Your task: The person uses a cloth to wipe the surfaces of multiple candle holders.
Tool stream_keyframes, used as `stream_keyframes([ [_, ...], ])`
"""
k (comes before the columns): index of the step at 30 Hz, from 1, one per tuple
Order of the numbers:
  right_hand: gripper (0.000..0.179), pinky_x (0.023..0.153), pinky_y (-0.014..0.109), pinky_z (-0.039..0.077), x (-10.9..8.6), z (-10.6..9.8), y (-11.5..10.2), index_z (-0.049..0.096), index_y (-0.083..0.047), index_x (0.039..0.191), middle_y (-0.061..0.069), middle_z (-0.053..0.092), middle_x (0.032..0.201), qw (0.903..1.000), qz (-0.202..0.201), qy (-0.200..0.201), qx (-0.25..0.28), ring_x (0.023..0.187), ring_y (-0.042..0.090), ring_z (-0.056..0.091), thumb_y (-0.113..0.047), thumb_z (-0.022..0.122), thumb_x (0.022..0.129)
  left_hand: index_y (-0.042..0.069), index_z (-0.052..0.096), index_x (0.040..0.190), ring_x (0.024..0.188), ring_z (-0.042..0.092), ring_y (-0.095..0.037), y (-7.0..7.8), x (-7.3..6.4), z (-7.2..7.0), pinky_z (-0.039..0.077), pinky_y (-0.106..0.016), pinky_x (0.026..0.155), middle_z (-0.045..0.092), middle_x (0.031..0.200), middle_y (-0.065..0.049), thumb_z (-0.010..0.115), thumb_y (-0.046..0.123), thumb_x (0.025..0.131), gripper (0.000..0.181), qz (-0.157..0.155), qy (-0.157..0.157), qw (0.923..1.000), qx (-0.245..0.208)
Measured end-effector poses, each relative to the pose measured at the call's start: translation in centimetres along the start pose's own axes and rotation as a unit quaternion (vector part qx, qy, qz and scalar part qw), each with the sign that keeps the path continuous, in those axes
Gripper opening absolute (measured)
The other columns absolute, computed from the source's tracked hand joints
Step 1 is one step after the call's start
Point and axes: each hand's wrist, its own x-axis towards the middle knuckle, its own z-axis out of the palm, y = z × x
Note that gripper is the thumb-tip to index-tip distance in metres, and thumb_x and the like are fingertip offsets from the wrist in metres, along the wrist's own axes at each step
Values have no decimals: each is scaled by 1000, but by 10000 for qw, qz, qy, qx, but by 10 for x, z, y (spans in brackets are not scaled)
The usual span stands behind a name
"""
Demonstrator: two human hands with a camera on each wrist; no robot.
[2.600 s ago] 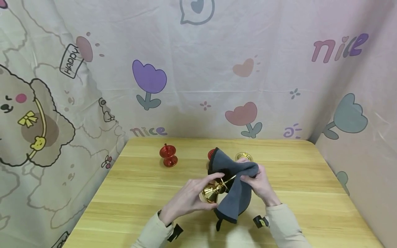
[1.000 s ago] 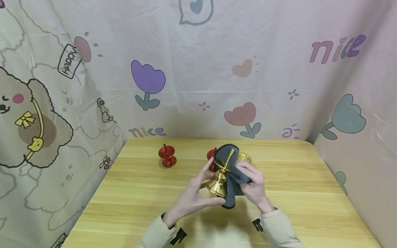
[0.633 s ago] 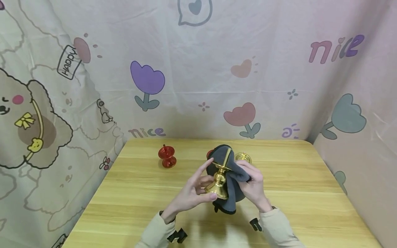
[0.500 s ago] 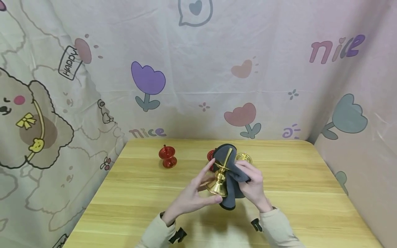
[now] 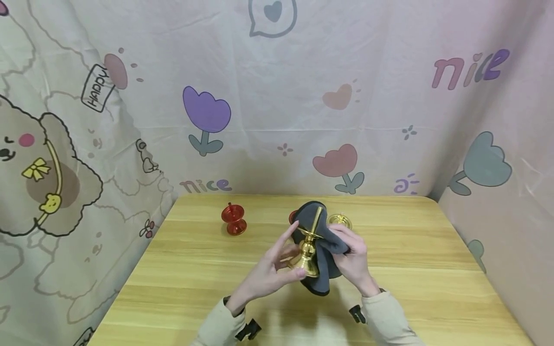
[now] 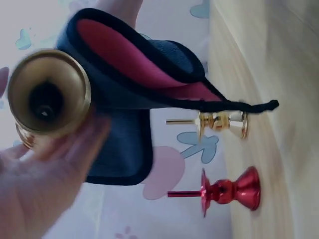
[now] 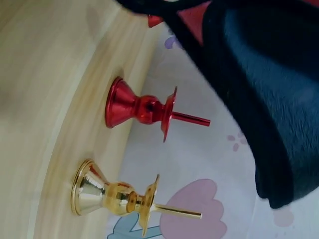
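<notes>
My left hand (image 5: 270, 274) holds a gold candle holder (image 5: 307, 249) off the table, thumb at its foot and a finger near its dish. Its spike points up, tilted slightly right. In the left wrist view the hollow underside of its base (image 6: 50, 97) faces the camera. My right hand (image 5: 354, 257) grips a grey cloth (image 5: 331, 240) with black edging, just right of the candle holder. The cloth hangs behind and beside the candle holder; its pink inner side (image 6: 127, 55) shows in the left wrist view. The right fingertips are partly hidden in its folds.
On the wooden table (image 5: 415, 269) a red candle holder (image 5: 234, 226) stands at the back left. A second red one (image 7: 147, 109), mostly behind the cloth in the head view, and another gold one (image 5: 340, 221) stand further right. A printed curtain (image 5: 268, 96) surrounds the table.
Earlier the candle holder leaned far over with its spike at the cloth; since then it has turned upright and the cloth has slid beside it. In the last half second it tilts only slightly.
</notes>
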Motion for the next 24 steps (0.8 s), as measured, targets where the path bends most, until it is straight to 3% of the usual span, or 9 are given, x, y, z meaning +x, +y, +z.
stream_keyframes([
  [3, 16, 95, 21, 53, 0, 0, 1, 73, 10, 100, 22, 70, 96, 9998, -122, -86, -140, 101, 14, 68, -3, 71, 92, 29, 16, 163, 120, 64, -19, 2, 0, 3, 56, -35, 98, 63, 132, -11, 82, 19, 86, 102, -21, 241, 9969, 742],
  [5, 16, 95, 21, 53, -1, 0, 1, 73, 10, 101, 22, 69, 96, 9997, -149, -124, -138, 101, 14, 68, -4, 70, 92, 26, 18, 163, 115, 65, -15, 1, 1, 4, 57, -35, 96, 63, 128, -11, 83, 17, 84, 102, 110, 329, 9967, 731],
  [8, 18, 95, 20, 53, -1, 1, 0, 73, 10, 102, 18, 71, 100, 10000, -22, -89, -23, 102, 12, 68, -6, 72, 92, 20, 17, 163, 113, 65, -11, -2, 0, 1, 59, -33, 94, 64, 124, -23, 77, 8, 88, 97, 302, 186, 9994, -7],
  [10, 18, 93, 19, 53, -2, 1, 0, 73, 9, 101, 15, 72, 102, 10000, 82, -20, 37, 101, 11, 68, -5, 74, 90, 20, 14, 163, 116, 66, -11, -4, 0, -2, 59, -34, 92, 62, 125, -32, 72, 2, 90, 95, 278, -7, 9978, -606],
  [12, 18, 92, 19, 53, -2, 0, 0, 73, 9, 101, 14, 72, 102, 9999, 149, 16, 6, 100, 10, 68, -5, 75, 89, 22, 11, 164, 120, 65, -14, -4, 0, -3, 59, -34, 92, 59, 132, -35, 68, 1, 92, 93, 137, -123, 9964, -829],
  [15, 16, 91, 19, 53, -2, -1, 1, 73, 10, 100, 18, 70, 98, 9999, 38, -17, -114, 98, 12, 67, -3, 73, 90, 28, 13, 163, 125, 63, -18, -3, 1, -1, 57, -34, 97, 60, 138, -24, 72, 9, 92, 95, -123, -2, 9994, -311],
  [18, 17, 93, 19, 53, -1, -2, 2, 72, 11, 100, 23, 68, 95, 9995, -162, -114, -259, 99, 14, 67, -5, 69, 93, 28, 17, 163, 123, 64, -21, -1, 1, 3, 55, -36, 100, 63, 135, -12, 79, 17, 87, 98, -106, 272, 9982, 523],
  [20, 19, 95, 20, 53, -1, -2, 2, 72, 12, 100, 23, 68, 95, 9991, -254, -149, -292, 100, 14, 67, -7, 68, 95, 26, 20, 162, 117, 66, -18, -1, 2, 5, 56, -35, 98, 65, 129, -9, 82, 19, 85, 99, -14, 418, 9965, 724],
  [24, 19, 95, 20, 53, 0, -2, 2, 72, 11, 101, 22, 69, 97, 9996, -239, -105, -129, 101, 14, 67, -6, 71, 92, 21, 20, 162, 113, 67, -10, -3, 1, 2, 58, -33, 95, 65, 124, -22, 76, 9, 88, 94, 189, 318, 9993, -107],
])
